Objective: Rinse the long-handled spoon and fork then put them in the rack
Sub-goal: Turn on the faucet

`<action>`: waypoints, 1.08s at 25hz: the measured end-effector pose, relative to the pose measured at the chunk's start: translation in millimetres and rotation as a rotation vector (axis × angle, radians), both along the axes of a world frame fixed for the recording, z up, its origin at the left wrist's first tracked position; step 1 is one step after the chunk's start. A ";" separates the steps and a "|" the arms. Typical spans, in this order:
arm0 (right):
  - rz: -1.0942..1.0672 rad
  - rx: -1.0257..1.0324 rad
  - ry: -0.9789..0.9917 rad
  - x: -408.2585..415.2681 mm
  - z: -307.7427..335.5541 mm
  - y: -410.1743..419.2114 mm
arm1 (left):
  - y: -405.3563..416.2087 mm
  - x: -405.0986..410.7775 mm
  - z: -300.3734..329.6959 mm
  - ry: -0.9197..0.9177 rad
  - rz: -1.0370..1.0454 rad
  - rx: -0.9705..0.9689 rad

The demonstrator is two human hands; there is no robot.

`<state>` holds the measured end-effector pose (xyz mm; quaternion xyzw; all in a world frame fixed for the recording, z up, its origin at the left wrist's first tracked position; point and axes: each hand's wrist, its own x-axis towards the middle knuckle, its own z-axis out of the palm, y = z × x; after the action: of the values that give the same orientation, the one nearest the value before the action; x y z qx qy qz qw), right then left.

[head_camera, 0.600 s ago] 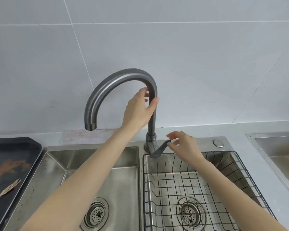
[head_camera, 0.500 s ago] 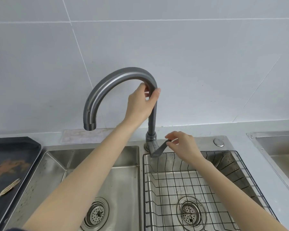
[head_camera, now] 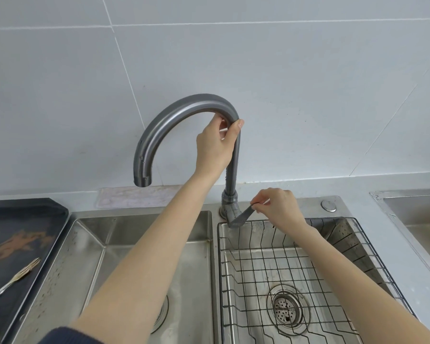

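Note:
A long-handled fork (head_camera: 13, 280) lies on a dark tray (head_camera: 15, 219) at the left; no spoon is in view. My left hand (head_camera: 216, 145) grips the upright part of the grey gooseneck faucet (head_camera: 174, 115), whose spout hangs over the left sink basin (head_camera: 124, 256). My right hand (head_camera: 278, 207) pinches the end of the faucet lever (head_camera: 241, 217) at the faucet base. A black wire rack (head_camera: 296, 266) sits in the right basin and holds nothing. No water runs from the spout.
White tiled wall behind. A round button (head_camera: 328, 206) sits on the sink deck at the right. Another steel tray or basin (head_camera: 417, 214) lies at the far right edge. A drain (head_camera: 287, 307) shows under the rack.
The faucet spout and both hands stay almost where they were; my head has moved slightly, so the view shifts a little. No water has started.

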<state>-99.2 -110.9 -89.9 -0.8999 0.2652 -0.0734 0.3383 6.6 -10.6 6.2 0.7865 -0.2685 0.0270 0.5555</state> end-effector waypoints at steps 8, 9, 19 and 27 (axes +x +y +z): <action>-0.034 0.000 0.018 -1.8 0.3 3.6 | 0.8 -1.5 2.0 0.006 -0.002 0.031; -0.032 0.002 0.022 -2.8 -0.2 4.1 | 1.1 -1.7 2.1 0.006 0.002 0.035; -0.045 -0.012 -0.019 -10.3 -4.8 11.5 | 1.0 -4.6 4.7 0.075 0.011 0.027; -0.009 -0.074 0.018 -13.1 -9.5 20.0 | 2.5 -12.8 5.7 0.100 -0.005 0.029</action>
<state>-112.2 -90.9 -99.4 -0.9114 0.2691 -0.0767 0.3019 -6.2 -8.1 11.9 0.7941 -0.2427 -0.0176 0.5570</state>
